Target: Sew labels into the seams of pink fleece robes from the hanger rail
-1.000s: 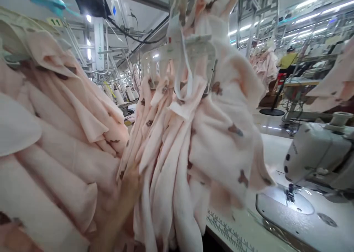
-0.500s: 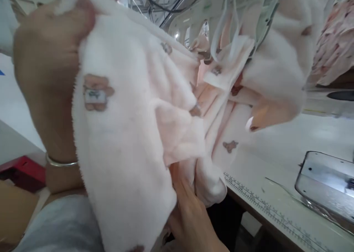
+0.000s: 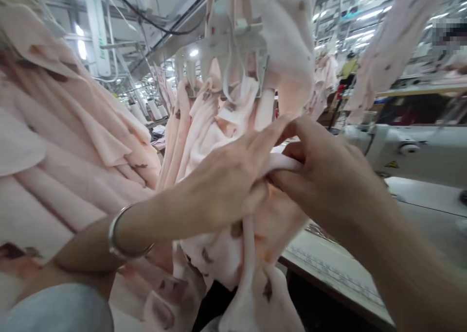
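A bundle of pale pink fleece pieces with small brown bear prints hangs from a white plastic clamp hanger in front of me. My left hand, with a silver bangle on the wrist, lies over the bundle and pinches a folded strip of the pink fabric. My right hand meets it from the right, fingers curled round the same strip. More of that fabric droops below both hands.
Another thick stack of pink fleece hangs at the left. A grey sewing machine stands on the white table at the right, with a ruler strip along the table's edge. A person in yellow works far behind.
The view has swung back up to the hanging bundle. My left hand dropped from holding a piece up high, and both hands now meet on a fabric strip at the centre.
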Demonstrator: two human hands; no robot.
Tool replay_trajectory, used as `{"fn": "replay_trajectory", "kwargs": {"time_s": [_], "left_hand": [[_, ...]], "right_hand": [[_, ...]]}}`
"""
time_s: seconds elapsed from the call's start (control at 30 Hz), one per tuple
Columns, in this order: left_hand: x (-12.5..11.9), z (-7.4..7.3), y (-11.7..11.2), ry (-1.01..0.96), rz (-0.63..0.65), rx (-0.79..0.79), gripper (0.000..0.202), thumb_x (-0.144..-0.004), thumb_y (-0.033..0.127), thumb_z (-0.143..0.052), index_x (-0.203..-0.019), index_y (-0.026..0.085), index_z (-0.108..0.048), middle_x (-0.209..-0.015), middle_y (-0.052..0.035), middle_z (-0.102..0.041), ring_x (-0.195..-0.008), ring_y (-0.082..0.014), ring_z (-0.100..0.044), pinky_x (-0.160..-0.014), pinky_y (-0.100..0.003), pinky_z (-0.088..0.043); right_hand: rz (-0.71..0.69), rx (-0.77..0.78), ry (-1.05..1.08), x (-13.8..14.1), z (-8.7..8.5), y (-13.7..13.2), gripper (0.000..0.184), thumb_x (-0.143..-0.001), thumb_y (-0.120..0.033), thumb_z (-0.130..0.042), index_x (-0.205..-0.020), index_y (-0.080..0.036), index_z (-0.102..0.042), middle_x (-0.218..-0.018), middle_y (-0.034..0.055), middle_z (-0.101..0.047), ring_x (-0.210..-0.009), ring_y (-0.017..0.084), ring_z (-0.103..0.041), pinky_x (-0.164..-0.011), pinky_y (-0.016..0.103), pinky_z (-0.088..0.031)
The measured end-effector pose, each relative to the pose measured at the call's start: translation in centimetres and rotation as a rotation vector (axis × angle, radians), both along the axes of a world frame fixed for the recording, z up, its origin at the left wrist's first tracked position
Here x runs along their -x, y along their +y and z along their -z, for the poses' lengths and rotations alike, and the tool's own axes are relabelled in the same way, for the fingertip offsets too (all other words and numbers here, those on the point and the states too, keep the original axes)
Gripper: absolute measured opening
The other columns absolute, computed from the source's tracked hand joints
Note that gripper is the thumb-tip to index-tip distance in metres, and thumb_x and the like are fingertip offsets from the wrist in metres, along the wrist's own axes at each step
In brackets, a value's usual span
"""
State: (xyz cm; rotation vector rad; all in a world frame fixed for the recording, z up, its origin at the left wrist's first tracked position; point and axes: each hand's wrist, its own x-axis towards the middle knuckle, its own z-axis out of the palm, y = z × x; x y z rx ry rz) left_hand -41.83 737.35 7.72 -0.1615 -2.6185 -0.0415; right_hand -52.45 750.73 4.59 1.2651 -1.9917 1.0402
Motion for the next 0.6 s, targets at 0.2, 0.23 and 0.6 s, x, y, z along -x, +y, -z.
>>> {"fn": "replay_trajectory", "kwargs": {"time_s": [0.2,0.23,0.6], "left_hand": [[5.6,-1.0,-1.0,0.17,-0.118,0.138,0.023,-0.078,0.021,-0.048,-0.09,0.019,-0.068,-0.071,-0.0002,-0.061,-0.067,-0.0145,-0.054,-0.067,-0.029,-0.043],[5.7,-1.2,-1.1,0.16,-0.155,0.16,0.021,-0.078,0.023,-0.048,-0.087,0.018,-0.068,-0.07,-0.0005,-0.06,-0.066,-0.0149,-0.054,-0.067,-0.029,-0.042],[1.2,-2.1,-1.1,0.259,-0.216,-0.167,0.026,-0.077,0.02,-0.056,-0.1,0.025,-0.068,-0.088,0.0025,-0.067,-0.075,-0.0146,-0.062,-0.068,-0.027,-0.05]], "right_hand": [[-0.077,0.033,-0.21,-4.1,11.9,0.8,0.013,-0.091,-0.03,-0.048,-0.098,-0.021,-0.053,-0.081,0.0043,-0.056,-0.074,0.018,-0.055,-0.062,0.027,-0.045],[-0.121,0.022,-0.315,-5.3,13.9,0.6,0.016,-0.091,-0.033,-0.046,-0.095,-0.02,-0.054,-0.079,0.005,-0.056,-0.071,0.018,-0.054,-0.06,0.028,-0.045],[-0.119,0.121,-0.569,-5.9,20.6,0.0,0.025,-0.092,-0.03,-0.045,-0.106,-0.026,-0.065,-0.139,0.0092,-0.034,-0.131,0.031,-0.026,-0.104,0.052,-0.03]]}}
